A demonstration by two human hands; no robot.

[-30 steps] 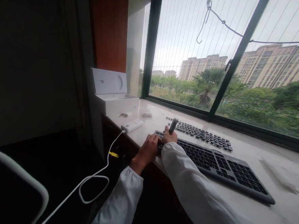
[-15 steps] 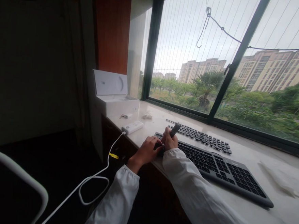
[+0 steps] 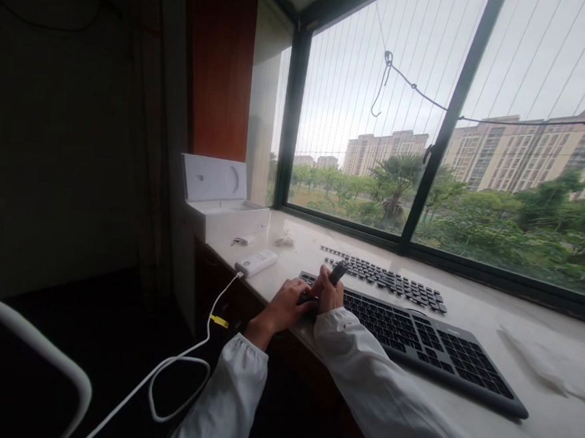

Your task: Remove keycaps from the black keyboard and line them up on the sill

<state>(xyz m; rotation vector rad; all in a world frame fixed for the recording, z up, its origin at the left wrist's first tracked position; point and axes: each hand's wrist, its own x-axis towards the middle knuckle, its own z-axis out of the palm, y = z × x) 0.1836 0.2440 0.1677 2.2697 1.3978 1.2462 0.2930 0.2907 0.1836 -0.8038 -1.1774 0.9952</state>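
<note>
A black computer keyboard (image 3: 443, 353) lies along the front of the white counter. My right hand (image 3: 328, 293) is closed around a black stick-shaped tool (image 3: 339, 272). Its upper end sticks out above my fist, and its lower end is hidden; I cannot tell its kind. Close against it, at the keyboard's left end, my left hand (image 3: 289, 304) has its fingers bent together near a small dark part. Whether they grip that part or the keyboard's edge cannot be made out. Behind the keyboard, loose black keycaps (image 3: 388, 278) are laid out in rows.
An open white box (image 3: 232, 220) stands at the counter's left end. Before it lie a small white item (image 3: 243, 241), a crumpled wrapper (image 3: 285, 238) and a white power bank-like device (image 3: 257, 262) with a white cable (image 3: 209, 326) hanging down. Clear plastic film (image 3: 553, 361) lies at right.
The whole view has shifted, so everything sits slightly lower and further left in it. Both hands stay at the keyboard's left end, and the black tool remains in my right hand.
</note>
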